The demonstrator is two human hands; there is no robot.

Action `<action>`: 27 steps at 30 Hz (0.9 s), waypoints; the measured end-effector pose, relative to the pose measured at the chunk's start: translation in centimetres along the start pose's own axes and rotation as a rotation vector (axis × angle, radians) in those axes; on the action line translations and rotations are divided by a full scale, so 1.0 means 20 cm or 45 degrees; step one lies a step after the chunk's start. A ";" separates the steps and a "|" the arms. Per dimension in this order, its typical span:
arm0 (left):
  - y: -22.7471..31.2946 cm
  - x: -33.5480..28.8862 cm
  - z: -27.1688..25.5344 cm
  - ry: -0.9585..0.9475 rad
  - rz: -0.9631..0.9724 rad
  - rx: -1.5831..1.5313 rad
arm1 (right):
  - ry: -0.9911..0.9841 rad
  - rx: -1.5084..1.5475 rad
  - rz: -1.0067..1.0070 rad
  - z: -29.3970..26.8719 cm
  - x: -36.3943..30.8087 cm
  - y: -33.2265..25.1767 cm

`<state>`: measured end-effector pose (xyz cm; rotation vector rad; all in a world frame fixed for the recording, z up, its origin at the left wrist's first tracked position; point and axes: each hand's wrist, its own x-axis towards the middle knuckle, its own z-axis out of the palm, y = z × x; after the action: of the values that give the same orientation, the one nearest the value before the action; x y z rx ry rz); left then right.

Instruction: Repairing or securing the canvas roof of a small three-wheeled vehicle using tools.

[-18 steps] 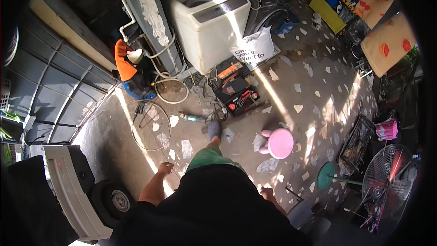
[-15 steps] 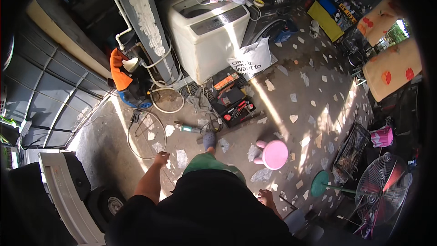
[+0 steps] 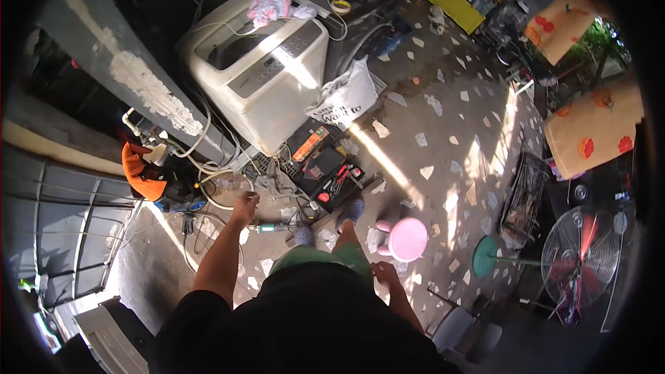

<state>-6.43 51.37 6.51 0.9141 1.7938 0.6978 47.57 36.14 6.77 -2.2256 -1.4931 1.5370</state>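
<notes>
Apparently positioning, left grip [image 3: 245, 208] and right grip [image 3: 383, 273], open or closed, I can't tell, would need lowering to reach the toolbox [image 3: 344, 194] beyond.

You face a grey concrete floor [image 3: 443, 152] inlaid with irregular pale stones [image 3: 427, 172], streaked with sunlight [image 3: 388, 164]; a peeling, straight-sided grey pillar [image 3: 135, 62] stands at its far-left edge.

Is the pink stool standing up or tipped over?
Upright: the round-topped pink plastic stool has its seat facing up, legs reaching down.
</notes>
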 end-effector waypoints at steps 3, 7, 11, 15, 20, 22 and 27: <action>-0.25 -0.18 0.08 -0.267 -0.158 0.106 | 0.156 0.503 0.318 -0.06 -0.18 0.10; -0.50 -0.37 0.08 -0.424 -0.567 0.290 | 0.285 0.752 0.780 -0.19 -0.19 0.19; -0.49 -0.53 0.05 -0.253 -1.042 0.243 | 0.176 0.762 0.886 -0.25 -0.15 0.31; -0.44 -0.40 0.08 -0.176 -0.986 0.259 | 0.013 0.906 0.717 -0.33 0.10 0.36; -0.15 -0.07 0.40 0.105 -0.765 -0.067 | 0.014 0.629 0.262 -0.70 0.49 0.19; 0.00 0.03 0.66 0.139 -0.756 -0.132 | 0.120 0.563 0.286 -0.94 0.59 0.13; 0.30 0.31 1.31 -0.205 -0.514 -0.043 | 0.351 0.630 0.240 -1.55 0.80 0.28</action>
<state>18.07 61.33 -1.50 0.5432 1.7441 0.3833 74.86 58.56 8.42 -2.1972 -0.7469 1.3767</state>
